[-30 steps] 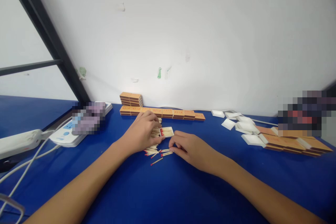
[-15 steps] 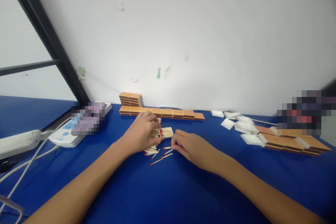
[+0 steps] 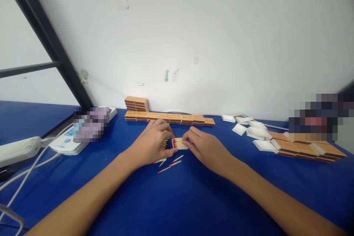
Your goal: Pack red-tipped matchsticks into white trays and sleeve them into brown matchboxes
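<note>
i see the left hand (image 3: 153,142) curled by the left end of a little white tray (image 3: 173,143), its thumb at the near corner; i can't tell if it grips the tray. the right hand (image 3: 206,147) has its fingertips close together at the other end, but i can't see if a match is between them. so the tray sits between both hands, with red-tipped matches (image 3: 179,143) in it. it looks like the matches are being tidied in there. the next move seems to need gentle fingers, so they lie flat. some loose sticks (image 3: 165,170) lie nearer me on the blue table (image 3: 166,199).
</note>
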`<state>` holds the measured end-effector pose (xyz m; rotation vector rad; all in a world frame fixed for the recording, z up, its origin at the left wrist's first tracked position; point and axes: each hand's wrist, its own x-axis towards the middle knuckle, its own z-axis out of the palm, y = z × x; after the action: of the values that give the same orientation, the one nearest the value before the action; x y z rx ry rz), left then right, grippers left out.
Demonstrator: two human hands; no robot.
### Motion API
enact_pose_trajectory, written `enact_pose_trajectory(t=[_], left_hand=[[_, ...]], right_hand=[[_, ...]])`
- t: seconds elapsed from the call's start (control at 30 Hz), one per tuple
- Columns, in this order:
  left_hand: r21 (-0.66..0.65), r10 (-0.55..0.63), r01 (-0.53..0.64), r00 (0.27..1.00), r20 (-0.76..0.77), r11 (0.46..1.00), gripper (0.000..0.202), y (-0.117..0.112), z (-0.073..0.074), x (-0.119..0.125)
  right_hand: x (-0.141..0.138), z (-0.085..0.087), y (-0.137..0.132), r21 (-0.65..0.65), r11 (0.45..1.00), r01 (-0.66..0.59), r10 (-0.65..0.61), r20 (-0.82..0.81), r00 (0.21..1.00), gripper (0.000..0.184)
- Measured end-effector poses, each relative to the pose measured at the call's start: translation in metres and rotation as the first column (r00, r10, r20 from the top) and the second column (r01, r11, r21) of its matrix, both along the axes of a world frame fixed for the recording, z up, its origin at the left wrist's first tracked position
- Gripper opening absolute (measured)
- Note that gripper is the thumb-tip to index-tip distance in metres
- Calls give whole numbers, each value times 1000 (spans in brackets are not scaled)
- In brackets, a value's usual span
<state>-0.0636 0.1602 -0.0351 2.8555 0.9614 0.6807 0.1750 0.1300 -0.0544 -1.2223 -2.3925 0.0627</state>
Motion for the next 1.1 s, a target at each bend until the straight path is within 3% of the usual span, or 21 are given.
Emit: enact_pose_trajectory(t=[0.1,0.27,0.37,0.73,0.87,1.1], left_hand=[[17,17,-17,1000,8,1000,29,3,-1,-3],[53,44,-45,999,19,998,29,8,-1,-7],[59,49,-50,999,21,997,29,8,-1,-7],[53,59,-59,998,4,997,29,8,-1,-7],[46,52,-52,999,2,998,29,8,-2,-6],[39,48,-48,999,-1,998,29,8,-3,-8]], right_hand=[[-1,4,-4,-11,999,-36,35,-76,996,17],[1,7,-7,-258,958,-129,117,-60,991,7],[3,4,-6,-330,935,-126,126,-23,992,9],[0,8,-12,-395,902,-171,166,-47,985,16],[-2,10,-14,-427,886,-179,166,-68,984,8],[-2,13,-16,-440,885,-151,173,10,985,12]])
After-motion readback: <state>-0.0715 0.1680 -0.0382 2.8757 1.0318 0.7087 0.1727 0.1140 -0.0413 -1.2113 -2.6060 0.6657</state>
